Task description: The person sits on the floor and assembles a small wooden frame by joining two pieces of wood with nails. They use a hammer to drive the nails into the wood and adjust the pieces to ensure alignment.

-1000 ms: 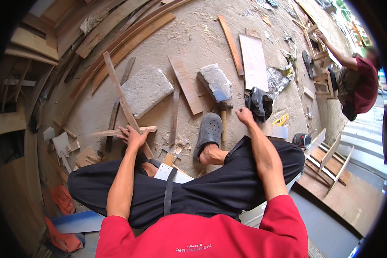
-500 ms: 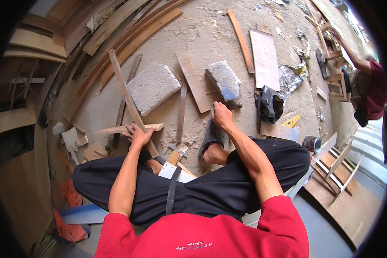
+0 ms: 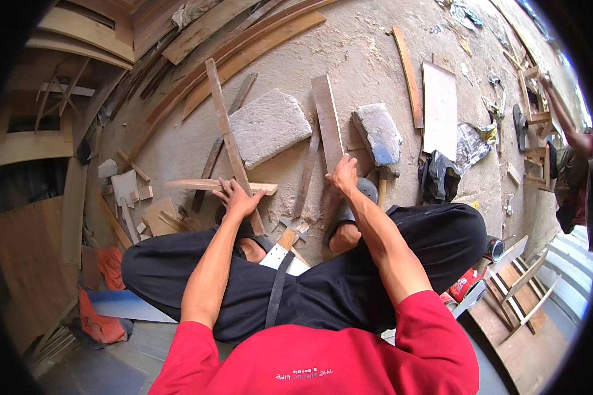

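I sit cross-legged on a dusty concrete floor. My left hand [image 3: 237, 197] grips a thin tapered wooden slat [image 3: 191, 185] that lies crosswise over a long narrow strip [image 3: 225, 125]. My right hand [image 3: 343, 176] is stretched forward, its fingers closed on the near end of a flat plank [image 3: 327, 115] that lies between two grey stone slabs, a wide slab [image 3: 269, 126] and a smaller slab [image 3: 377, 131]. A hammer [image 3: 382, 181] lies just to the right of my right hand, by my grey sandal [image 3: 366, 192].
Curved wooden boards [image 3: 244, 56] lie at the back left, offcuts [image 3: 128, 187] to my left. A white board [image 3: 439, 108], a black bag [image 3: 438, 176] and a tin can [image 3: 494, 249] are at my right. Another person [image 3: 573, 164] works by wooden frames at far right.
My right hand has moved left from near the black bag to the end of the flat plank. My left hand stays on the tapered slat.
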Available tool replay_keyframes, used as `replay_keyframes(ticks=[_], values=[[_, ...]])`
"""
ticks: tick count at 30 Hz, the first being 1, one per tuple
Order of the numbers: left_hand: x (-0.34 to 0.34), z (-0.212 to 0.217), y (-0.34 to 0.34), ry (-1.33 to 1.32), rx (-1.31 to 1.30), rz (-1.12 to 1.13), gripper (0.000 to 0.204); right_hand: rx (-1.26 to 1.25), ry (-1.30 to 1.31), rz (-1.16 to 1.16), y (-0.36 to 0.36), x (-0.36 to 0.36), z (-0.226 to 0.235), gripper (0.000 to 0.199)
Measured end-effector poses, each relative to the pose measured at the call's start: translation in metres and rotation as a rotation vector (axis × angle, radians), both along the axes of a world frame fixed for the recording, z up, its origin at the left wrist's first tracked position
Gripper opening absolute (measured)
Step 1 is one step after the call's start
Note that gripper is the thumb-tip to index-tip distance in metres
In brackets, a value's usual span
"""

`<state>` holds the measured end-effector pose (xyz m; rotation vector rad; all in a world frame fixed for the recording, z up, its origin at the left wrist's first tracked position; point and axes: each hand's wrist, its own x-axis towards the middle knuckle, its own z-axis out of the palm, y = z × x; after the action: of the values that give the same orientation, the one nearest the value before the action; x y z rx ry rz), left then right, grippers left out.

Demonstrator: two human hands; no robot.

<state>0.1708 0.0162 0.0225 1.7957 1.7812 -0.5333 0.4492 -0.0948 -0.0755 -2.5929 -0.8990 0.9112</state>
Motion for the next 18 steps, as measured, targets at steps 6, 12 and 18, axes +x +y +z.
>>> replay_keyframes(ticks=[6,12,18], values=[[0.002,0.005,0.001,0.010,-0.013,0.023,0.121,0.145,-0.032,0.084,-0.004,0.008,0.015,0.051],[0.004,0.009,-0.002,-0.039,0.023,0.044,0.116,0.342,0.056,-0.104,-0.003,0.030,0.016,0.036],[-0.001,0.008,-0.010,-0.125,0.134,0.071,0.114,0.570,0.377,-0.302,-0.034,0.080,0.060,0.035]])
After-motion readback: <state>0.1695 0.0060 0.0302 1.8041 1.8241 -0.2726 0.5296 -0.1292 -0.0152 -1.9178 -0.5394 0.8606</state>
